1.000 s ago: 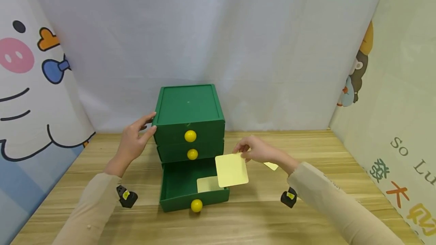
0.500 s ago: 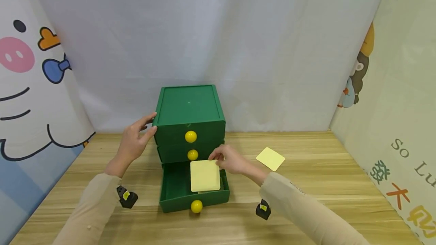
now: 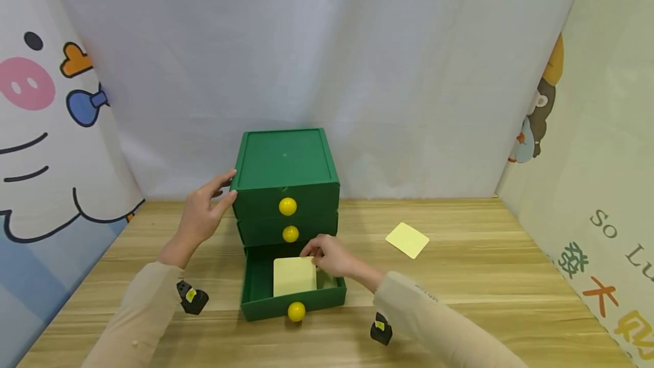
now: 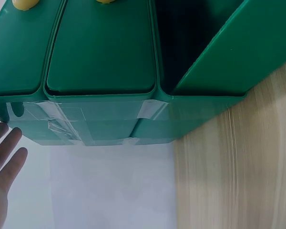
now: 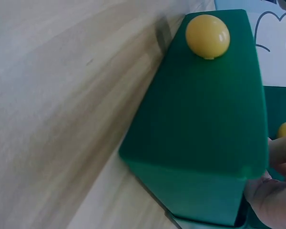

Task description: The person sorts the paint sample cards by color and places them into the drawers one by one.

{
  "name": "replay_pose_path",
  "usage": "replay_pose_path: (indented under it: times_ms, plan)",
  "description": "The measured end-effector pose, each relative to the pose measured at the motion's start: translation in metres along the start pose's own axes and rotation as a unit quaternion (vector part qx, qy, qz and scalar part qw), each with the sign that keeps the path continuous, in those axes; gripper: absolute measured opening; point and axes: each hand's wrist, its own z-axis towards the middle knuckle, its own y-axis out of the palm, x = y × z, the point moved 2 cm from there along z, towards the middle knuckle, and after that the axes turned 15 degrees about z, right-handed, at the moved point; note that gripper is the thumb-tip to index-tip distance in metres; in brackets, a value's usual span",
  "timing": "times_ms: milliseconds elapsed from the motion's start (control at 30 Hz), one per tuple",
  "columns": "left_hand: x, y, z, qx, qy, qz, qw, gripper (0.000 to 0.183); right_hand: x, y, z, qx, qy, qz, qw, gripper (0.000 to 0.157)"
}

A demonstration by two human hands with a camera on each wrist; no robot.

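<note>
A green drawer cabinet (image 3: 284, 161) with three yellow-knobbed drawers stands on the table. Its bottom drawer (image 3: 268, 308) is pulled out; the upper two are closed. My right hand (image 3: 332, 255) pinches a yellow square card (image 3: 294, 275) by its upper right corner, and the card's lower edge is down behind the drawer front. Another pale card (image 3: 326, 280) lies in the drawer, partly covered. My left hand (image 3: 199, 214) rests its fingertips against the cabinet's upper left side, fingers extended, as the left wrist view shows as well. From the right wrist, the right fingers (image 5: 274, 198) appear beside the drawer edge.
One more yellow card (image 3: 407, 240) lies flat on the wooden table (image 3: 460, 300), to the right of the cabinet. A white curtain (image 3: 398, 72) hangs behind. Printed cloths border the left and right sides.
My right hand has moved left and down, carrying the yellow card from beside the bottom drawer into it. The card on the table has come into full view. My left hand stays put.
</note>
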Motion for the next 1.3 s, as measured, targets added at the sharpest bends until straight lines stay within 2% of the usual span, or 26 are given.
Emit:
replay_pose_path:
  times_ms: [200,433,600,767,967,1133,1233,1300]
  plan:
    - [0.000,0.000,0.000,-0.001,-0.003,0.000,1.0000,0.040,0.003,0.010,0.002,-0.018,0.018,0.001,1.000,0.030]
    - [0.000,0.001,0.000,-0.003,-0.005,0.002,1.0000,0.040,0.006,0.014,0.002,-0.016,0.015,-0.030,0.999,0.033]
    - [0.001,0.001,0.000,0.000,-0.001,0.000,1.0000,0.039,0.008,0.013,0.002,-0.025,-0.002,-0.052,0.998,0.030]
    - [0.001,0.000,0.000,0.001,0.002,-0.003,1.0000,0.039,0.005,0.009,0.002,-0.031,-0.034,-0.050,0.998,0.024]
    - [0.000,0.001,0.000,-0.001,0.003,0.000,1.0000,0.039,-0.005,-0.007,-0.005,-0.035,-0.047,-0.030,0.998,0.020]
    - [0.001,0.001,0.000,0.003,0.006,0.000,1.0000,0.039,-0.016,-0.030,-0.016,-0.036,-0.048,0.002,0.998,0.022]
    - [0.001,0.001,-0.001,0.004,0.005,0.001,1.0000,0.039,-0.020,-0.047,-0.026,-0.015,-0.039,0.004,0.999,0.027]
    - [0.000,0.001,-0.001,0.003,0.004,0.002,1.0000,0.040,-0.019,-0.059,-0.032,0.013,-0.028,-0.003,1.000,0.032]
